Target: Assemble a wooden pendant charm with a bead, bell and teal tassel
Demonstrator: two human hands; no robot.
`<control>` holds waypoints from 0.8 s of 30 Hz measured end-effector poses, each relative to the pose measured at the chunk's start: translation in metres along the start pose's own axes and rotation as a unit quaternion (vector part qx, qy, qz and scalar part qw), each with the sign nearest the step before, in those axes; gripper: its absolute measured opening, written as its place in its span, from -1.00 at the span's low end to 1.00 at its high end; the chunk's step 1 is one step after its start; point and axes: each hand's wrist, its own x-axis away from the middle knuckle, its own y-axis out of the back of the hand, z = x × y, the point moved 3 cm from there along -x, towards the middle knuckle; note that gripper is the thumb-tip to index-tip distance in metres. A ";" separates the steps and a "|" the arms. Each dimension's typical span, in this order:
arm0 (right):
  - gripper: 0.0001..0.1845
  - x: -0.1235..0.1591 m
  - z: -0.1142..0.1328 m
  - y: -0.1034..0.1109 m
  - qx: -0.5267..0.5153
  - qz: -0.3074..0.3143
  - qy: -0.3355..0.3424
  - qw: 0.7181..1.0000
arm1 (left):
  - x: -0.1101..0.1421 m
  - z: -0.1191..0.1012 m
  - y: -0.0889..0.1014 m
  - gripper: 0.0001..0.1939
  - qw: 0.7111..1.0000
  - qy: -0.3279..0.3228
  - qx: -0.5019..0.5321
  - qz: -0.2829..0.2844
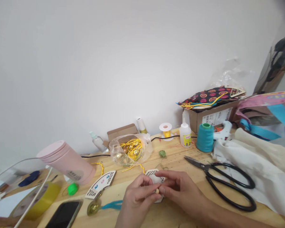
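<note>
My left hand [139, 199] and my right hand [180, 191] meet at the table's front, fingers of both pinched closed. Between their fingertips shows a small pale bead [157, 191], which the left fingers grip. What the right fingertips pinch beside it is too small to make out. Behind and under the fingers is a pale piece with a lattice edge [152, 172], partly hidden by them. Left of my left hand lie a blue tassel [111, 205] with a brass bell [93, 207] and a fan-shaped wooden piece [101, 183].
Black-handled scissors [210, 167] lie at right, near white cloth [239, 161]. Behind stand a teal thread cone [205, 138], a glue bottle [185, 134] and a bag of yellow cords and bells [130, 150]. A pink tumbler [67, 163], phone [64, 215] and yellow tape roll [36, 199] occupy the left.
</note>
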 end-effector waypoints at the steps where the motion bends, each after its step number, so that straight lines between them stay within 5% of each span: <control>1: -0.58 0.000 -0.001 0.000 0.002 0.000 -0.001 1.000 | 0.000 -0.001 0.000 -0.85 1.000 0.003 -0.007 0.004; 12: -0.63 0.000 0.002 -0.001 -0.032 0.013 0.010 0.999 | 0.000 -0.008 0.001 -0.76 0.998 -0.027 -0.020 0.044; 24: -0.64 0.001 0.004 -0.001 -0.034 0.018 0.020 0.999 | 0.001 -0.004 0.005 -0.91 0.997 -0.011 0.026 -0.070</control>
